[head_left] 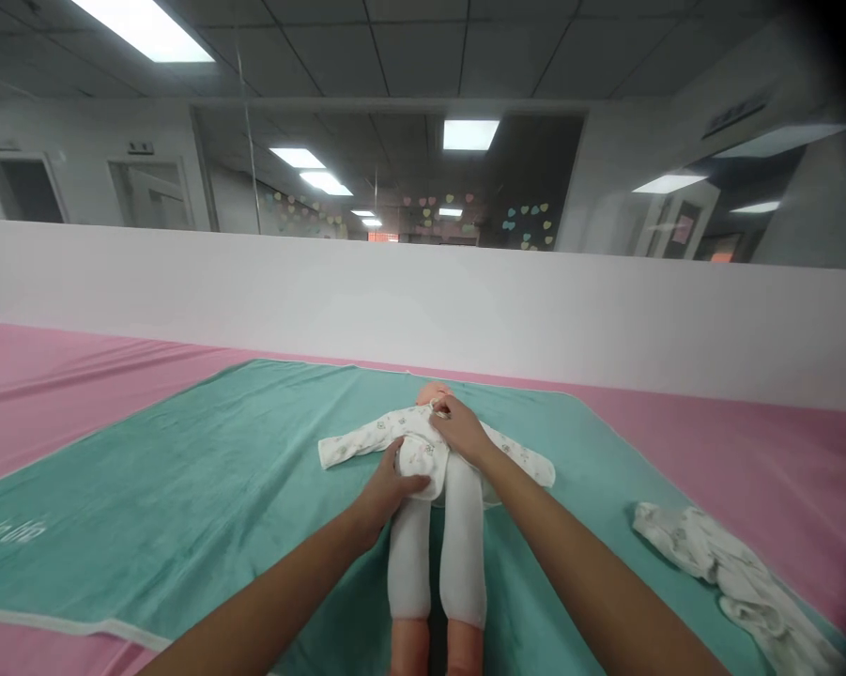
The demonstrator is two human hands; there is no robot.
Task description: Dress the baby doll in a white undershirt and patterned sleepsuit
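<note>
A baby doll (433,391) lies on its back with its legs toward me, dressed in white leggings (463,535). On its upper body is a white baby shirt (366,438) with a small print, its sleeves spread to both sides. My right hand (460,429) is at the collar, fingers closed in a pinch on the shirt's edge. My left hand (384,493) rests against the doll's left-hand side as I see it, thumb and fingers apart on the shirt's lower front. The doll's chin area is partly covered by my right hand.
A crumpled white printed garment (729,573) lies to the right. Under everything is a teal blanket (253,469) over a pink sheet (77,380). A low white wall (394,300) with a large glass or mirror pane above it stands behind the doll.
</note>
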